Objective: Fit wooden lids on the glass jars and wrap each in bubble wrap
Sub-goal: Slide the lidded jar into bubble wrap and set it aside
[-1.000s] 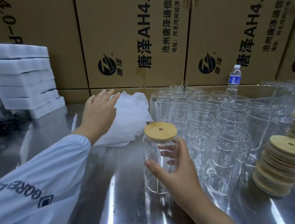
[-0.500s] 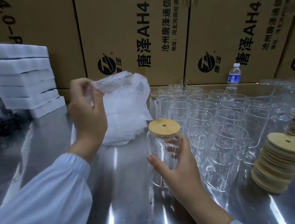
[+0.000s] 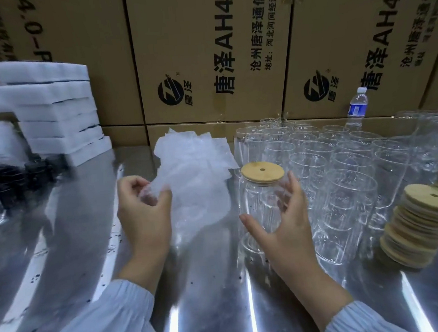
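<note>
While our left hand [image 3: 144, 216] is pinching the bubble wrap [image 3: 195, 178] and our right hand [image 3: 282, 223] is holding the lidded jar [image 3: 261, 201] just left of the open jars [image 3: 344, 171], we are risking bumping them, because they are standing so close.

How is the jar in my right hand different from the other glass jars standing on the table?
The held jar carries a wooden lid; the standing jars are open-topped. The right hand grips the held jar; the standing jars are untouched, packed in rows. The held jar is nearest the bubble wrap pinched by the left hand; the standing jars lie behind and right of it. Both are clear glass.
</note>
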